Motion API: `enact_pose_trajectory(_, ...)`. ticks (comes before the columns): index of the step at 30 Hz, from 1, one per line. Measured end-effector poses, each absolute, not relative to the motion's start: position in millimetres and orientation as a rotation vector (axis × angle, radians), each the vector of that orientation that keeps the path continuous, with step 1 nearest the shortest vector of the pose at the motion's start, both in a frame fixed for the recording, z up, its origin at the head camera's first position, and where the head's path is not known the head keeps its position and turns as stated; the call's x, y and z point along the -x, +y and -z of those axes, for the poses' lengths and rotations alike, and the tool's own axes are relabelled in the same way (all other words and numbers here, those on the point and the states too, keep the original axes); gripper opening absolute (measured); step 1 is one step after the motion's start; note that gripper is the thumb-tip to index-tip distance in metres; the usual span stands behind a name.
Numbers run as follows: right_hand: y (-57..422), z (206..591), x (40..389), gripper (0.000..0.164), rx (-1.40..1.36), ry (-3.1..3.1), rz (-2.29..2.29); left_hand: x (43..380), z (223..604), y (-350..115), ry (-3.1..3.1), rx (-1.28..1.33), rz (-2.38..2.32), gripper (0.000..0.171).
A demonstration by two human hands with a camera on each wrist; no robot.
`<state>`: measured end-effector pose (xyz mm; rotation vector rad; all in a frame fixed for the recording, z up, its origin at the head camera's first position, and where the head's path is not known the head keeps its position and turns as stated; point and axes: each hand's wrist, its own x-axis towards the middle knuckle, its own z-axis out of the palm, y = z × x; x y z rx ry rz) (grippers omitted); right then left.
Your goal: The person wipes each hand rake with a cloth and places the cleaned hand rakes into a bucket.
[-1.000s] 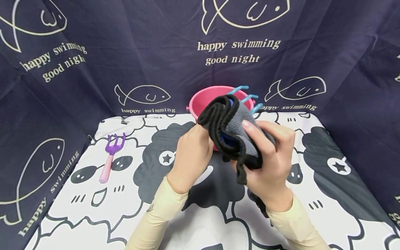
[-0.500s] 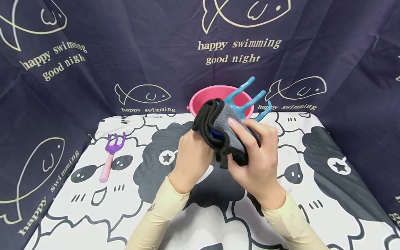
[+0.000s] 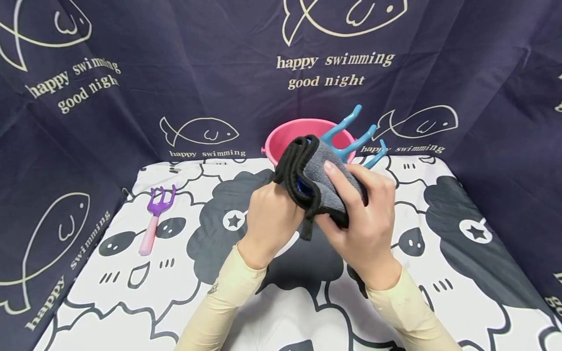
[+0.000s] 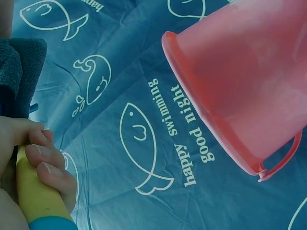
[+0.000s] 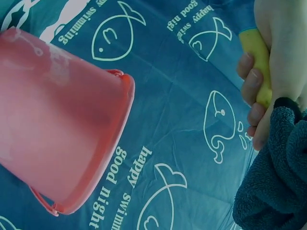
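My left hand point(image 3: 273, 225) grips the yellow handle point(image 4: 41, 191) of a blue toy rake point(image 3: 341, 130); its fingers curl round the handle in the left wrist view. A folded grey cloth with black edging point(image 3: 325, 178) is held by my right hand point(image 3: 366, 222), thumb below and fingers over the top. The cloth wraps over the rake's middle and hides where handle and head meet. Three blue tines stick out past the cloth, pointing up and right. In the right wrist view the cloth bunches at the lower right, beside the left hand's fingers.
Behind the hands stands a pink bucket point(image 3: 281, 139), partly covered by the cloth in the head view. At the left a purple toy rake with a pink handle point(image 3: 151, 234) lies on the sheep-print cover point(image 3: 175, 273). Dark fish-print fabric point(image 3: 246, 73) hangs round the back and sides.
Over the last second my right hand and the cloth shifted left, and the rake turned so its tines show more fully. In the last half second they moved only slightly.
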<state>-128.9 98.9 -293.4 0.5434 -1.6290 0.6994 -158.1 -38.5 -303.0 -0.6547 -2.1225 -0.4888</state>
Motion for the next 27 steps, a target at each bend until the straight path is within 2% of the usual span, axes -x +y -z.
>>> enact_pose_trajectory(27, 100.8, 291.2, 127.9, 0.045, -0.479, -1.620, -0.734, 158.5, 302.0, -39.3, -2.078, 0.685, 0.440, 0.012)
